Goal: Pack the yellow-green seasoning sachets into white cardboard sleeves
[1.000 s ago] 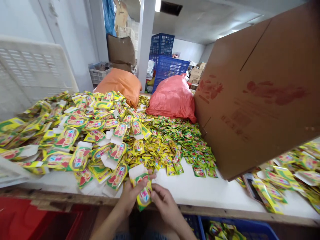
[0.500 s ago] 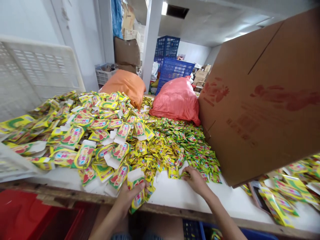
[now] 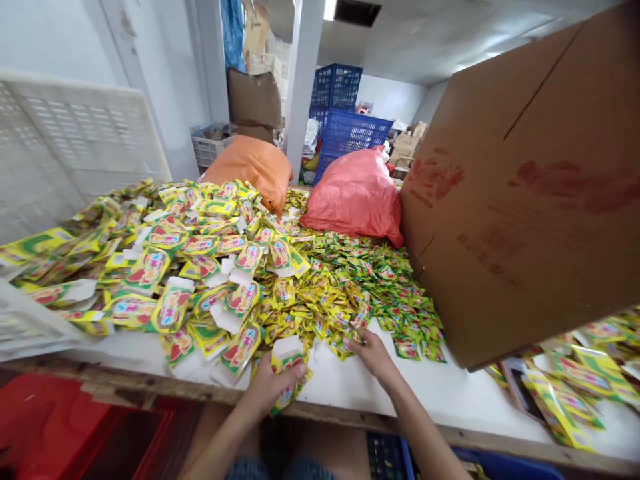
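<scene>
My left hand [image 3: 270, 385] grips a small yellow-green printed carton [image 3: 287, 363] with its white flap up, at the near edge of the white table [image 3: 450, 393]. My right hand [image 3: 373, 352] reaches forward onto the near edge of a heap of small yellow-green sachets [image 3: 360, 293], fingers touching the sachets; whether it holds one is hidden. A pile of flat printed cartons [image 3: 170, 267] covers the table to the left.
A large tilted brown cardboard box [image 3: 530, 193] stands at the right, with more cartons [image 3: 570, 393] under it. An orange sack [image 3: 250, 167] and a pink sack [image 3: 355, 197] lie behind the heaps. White plastic crate [image 3: 75, 140] at left, blue crates [image 3: 345, 130] far back, red bin [image 3: 75, 433] below.
My right hand left the carton, reached out to the sachet heap, and has shifted slightly left along its edge. My left hand keeps the carton at the table edge.
</scene>
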{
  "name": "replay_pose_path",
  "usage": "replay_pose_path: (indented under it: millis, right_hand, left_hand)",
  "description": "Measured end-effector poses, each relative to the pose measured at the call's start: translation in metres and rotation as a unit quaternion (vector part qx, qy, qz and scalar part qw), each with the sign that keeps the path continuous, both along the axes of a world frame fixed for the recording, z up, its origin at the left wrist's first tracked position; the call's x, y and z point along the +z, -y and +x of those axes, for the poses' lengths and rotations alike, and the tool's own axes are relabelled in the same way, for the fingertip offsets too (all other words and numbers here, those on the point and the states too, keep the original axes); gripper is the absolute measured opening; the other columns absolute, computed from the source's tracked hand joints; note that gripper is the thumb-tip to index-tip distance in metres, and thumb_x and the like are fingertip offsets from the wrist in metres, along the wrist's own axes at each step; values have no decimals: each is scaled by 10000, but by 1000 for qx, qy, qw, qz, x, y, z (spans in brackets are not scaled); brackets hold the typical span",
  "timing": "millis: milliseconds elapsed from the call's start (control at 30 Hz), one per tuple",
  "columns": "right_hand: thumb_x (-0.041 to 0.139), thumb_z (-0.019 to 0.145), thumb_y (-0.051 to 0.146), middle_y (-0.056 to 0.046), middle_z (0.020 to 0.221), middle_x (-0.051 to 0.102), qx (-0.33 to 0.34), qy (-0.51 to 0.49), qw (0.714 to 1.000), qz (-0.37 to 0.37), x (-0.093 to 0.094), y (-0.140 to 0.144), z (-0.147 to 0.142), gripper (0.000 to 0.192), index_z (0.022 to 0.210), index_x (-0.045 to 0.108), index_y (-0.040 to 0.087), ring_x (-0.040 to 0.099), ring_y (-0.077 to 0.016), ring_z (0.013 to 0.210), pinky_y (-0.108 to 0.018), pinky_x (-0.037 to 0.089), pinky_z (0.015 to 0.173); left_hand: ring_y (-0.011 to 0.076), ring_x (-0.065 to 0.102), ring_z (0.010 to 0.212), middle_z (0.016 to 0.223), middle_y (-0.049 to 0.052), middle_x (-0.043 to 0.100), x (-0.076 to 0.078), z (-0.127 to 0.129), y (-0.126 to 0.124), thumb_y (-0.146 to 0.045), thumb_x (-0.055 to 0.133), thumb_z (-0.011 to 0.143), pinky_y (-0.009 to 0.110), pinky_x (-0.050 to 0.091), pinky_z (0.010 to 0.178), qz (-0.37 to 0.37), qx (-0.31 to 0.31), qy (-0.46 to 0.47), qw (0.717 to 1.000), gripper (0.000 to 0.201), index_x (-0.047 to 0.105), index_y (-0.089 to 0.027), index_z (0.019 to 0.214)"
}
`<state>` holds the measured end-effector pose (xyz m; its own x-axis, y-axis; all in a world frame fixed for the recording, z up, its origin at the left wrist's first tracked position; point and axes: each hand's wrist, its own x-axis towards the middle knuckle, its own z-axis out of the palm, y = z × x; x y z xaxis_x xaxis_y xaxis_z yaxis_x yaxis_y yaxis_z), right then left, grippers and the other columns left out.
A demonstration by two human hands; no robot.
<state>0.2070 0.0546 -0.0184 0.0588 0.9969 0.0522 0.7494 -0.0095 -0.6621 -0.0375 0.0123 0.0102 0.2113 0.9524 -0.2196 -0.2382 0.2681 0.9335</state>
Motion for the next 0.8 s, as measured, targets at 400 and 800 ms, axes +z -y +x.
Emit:
replay_pose_path:
  millis: [400, 800]
  right_hand:
    - [564, 768, 409, -45, 1005, 569, -38, -275, 957, 87, 33, 44, -62, 350, 1036, 481, 200, 544, -184, 873, -269, 441, 711]
    - [468, 855, 244, -33, 879, 521, 125, -167, 959, 193, 74, 34, -105, 77, 896, 515, 198, 500, -176, 854, -285, 398, 760]
  left_hand:
    - [137, 569, 556, 599, 4, 617, -5, 7, -5, -336, 757, 572, 259, 463, 601, 13, -43, -4, 999, 315, 601, -120, 740]
    - [127, 546, 520, 617, -16, 604, 11, 3, -3, -263, 752, 544, 268, 458, 555, -3, -126, 29, 992, 377, 569, -135, 849]
